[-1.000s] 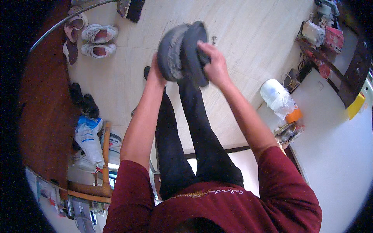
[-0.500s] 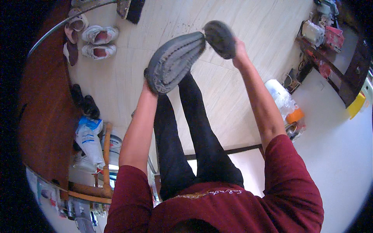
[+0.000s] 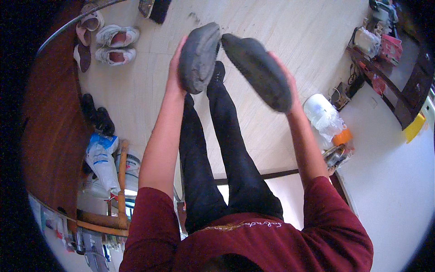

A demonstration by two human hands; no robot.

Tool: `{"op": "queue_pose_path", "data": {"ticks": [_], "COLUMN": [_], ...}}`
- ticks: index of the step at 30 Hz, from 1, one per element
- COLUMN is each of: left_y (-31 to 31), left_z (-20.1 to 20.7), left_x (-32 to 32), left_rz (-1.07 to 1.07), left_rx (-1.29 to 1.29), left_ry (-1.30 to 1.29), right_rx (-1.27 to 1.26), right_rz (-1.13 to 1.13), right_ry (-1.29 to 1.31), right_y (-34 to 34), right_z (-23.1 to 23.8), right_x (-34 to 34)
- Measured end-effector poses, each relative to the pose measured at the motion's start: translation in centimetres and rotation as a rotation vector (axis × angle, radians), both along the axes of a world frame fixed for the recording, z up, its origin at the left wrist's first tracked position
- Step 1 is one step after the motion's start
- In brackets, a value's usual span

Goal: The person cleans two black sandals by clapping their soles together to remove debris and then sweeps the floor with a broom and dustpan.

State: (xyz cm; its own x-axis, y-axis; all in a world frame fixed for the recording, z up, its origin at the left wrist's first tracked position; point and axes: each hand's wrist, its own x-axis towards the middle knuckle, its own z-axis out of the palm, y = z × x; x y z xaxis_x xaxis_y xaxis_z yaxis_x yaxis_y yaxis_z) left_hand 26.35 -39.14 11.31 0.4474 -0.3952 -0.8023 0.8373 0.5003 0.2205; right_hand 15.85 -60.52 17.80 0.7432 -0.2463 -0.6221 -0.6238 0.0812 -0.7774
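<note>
I hold one dark grey shoe in each hand above the floor, their tips close together. My left hand [image 3: 175, 68] grips the outer side of the left shoe [image 3: 198, 59], whose creased grey surface faces up. My right hand [image 3: 287, 81] is closed round the outer side of the right shoe [image 3: 258, 70], which slants from the upper left to the lower right. Most of the fingers of both hands are hidden behind the shoes. Below them, my black-trousered legs [image 3: 231, 131] stand apart, and one dark shoe on my foot [image 3: 218, 72] shows.
White sneakers [image 3: 117, 45] and other footwear stand at the left beside a brown wooden panel [image 3: 50, 113]. A brush head [image 3: 155, 9] lies on the floor [image 3: 272, 27] near some dirt specks. Plastic-wrapped items [image 3: 324, 115] stand at the right, below a dark shelf [image 3: 385, 79].
The left shoe has risen and turned more upright. My right hand has come lower, and its shoe now lies lengthwise in view. A gap separates the tips.
</note>
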Motion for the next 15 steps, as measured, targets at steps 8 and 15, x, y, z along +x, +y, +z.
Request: {"op": "queue_pose_path", "data": {"ticks": [8, 15], "left_y": [-4.7, -2.7], "left_z": [2.2, 2.3], "left_x": [-2.9, -3.6], "left_rz": [-0.225, -0.095], "left_rx": [0.172, 0.196], "left_ry": [-0.249, 0.087], "right_rx": [-0.248, -0.436], "right_rz": [0.070, 0.247], "right_ry": [0.114, -0.013], "right_y": [0.8, 3.2], "right_z": [-5.8, -5.3], "right_x": [2.9, 1.9]}}
